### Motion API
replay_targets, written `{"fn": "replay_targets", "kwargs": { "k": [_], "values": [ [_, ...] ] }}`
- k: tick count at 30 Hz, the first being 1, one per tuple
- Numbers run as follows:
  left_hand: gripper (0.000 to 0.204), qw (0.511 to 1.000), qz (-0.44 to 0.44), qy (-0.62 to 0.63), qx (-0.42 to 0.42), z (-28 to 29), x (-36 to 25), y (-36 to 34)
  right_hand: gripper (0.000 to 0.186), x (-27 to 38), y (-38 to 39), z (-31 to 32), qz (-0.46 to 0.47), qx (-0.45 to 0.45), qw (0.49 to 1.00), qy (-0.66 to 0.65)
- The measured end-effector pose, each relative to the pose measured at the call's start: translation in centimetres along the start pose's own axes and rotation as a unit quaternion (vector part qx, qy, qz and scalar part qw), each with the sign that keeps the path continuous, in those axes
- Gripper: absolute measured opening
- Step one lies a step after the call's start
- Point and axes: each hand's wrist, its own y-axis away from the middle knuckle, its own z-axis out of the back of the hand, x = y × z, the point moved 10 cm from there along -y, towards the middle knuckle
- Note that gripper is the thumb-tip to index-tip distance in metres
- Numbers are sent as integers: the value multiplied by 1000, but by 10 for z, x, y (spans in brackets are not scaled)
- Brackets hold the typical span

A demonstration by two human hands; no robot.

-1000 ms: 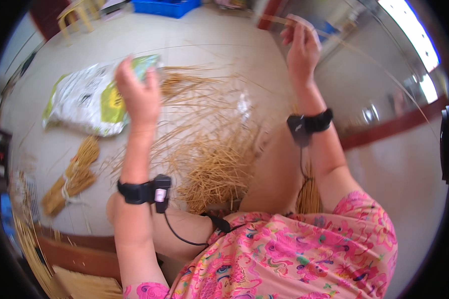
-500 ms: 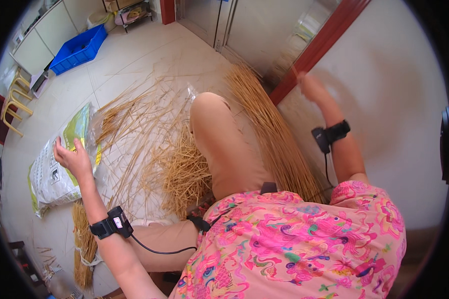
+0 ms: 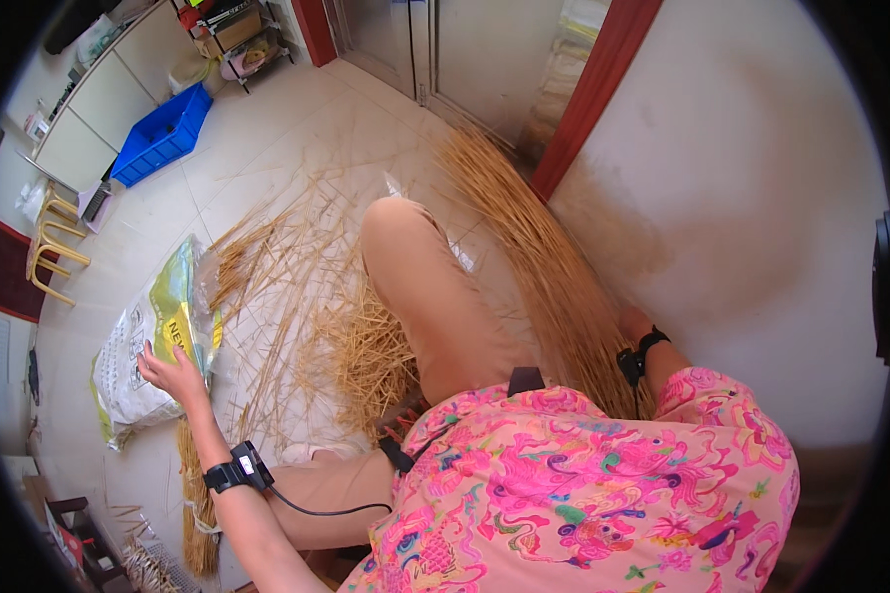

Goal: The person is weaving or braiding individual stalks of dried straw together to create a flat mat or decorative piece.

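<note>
My left hand (image 3: pixel 175 376) is raised in front of a white, green and yellow plastic sack (image 3: pixel 148 381), fingers apart and holding nothing. On the other side, my right hand (image 3: pixel 636 324) is low beside the long bundle of straw stalks (image 3: pixel 524 227) that lies along the wall. Its fingers are smeared and partly hidden, so their grip does not show. A heap of short cut straw (image 3: pixel 371 361) sits on the floor by my bent knee, with loose stalks (image 3: pixel 277 257) scattered beyond it. Below my left forearm stands a tied straw bundle (image 3: pixel 198 534).
A blue plastic crate (image 3: pixel 163 138) rests on the floor near cabinets at the far left. Yellow stools (image 3: pixel 54 247) stand by the left wall. A white wall (image 3: pixel 742 217) and a red door frame (image 3: pixel 598 99) bound the right side. Dark boxes (image 3: pixel 84 534) are at lower left.
My right hand has dropped from its raised place near the door frame to the lower end of the long straw bundle. My left hand stays apart-fingered by the sack; the whole view has shifted slightly.
</note>
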Motion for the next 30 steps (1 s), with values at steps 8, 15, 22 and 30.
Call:
{"fn": "replay_targets", "kwargs": {
  "k": [8, 15, 22, 30],
  "values": [
    [47, 995, 31, 96, -24, 115, 12, -4, 29, 107, -12, 111, 6, 25, 1000, 7],
    [34, 919, 270, 271, 99, 162, 73, 78, 27, 186, -47, 177, 115, -166, 897, -393],
    [26, 808, 449, 282, 257, 53, 163, 281, 19, 301, 4, 337, 298, -201, 732, -579],
    [23, 733, 515, 280, 344, -44, 182, 480, 23, 441, 163, 513, 495, -220, 633, -554]
  ]
}}
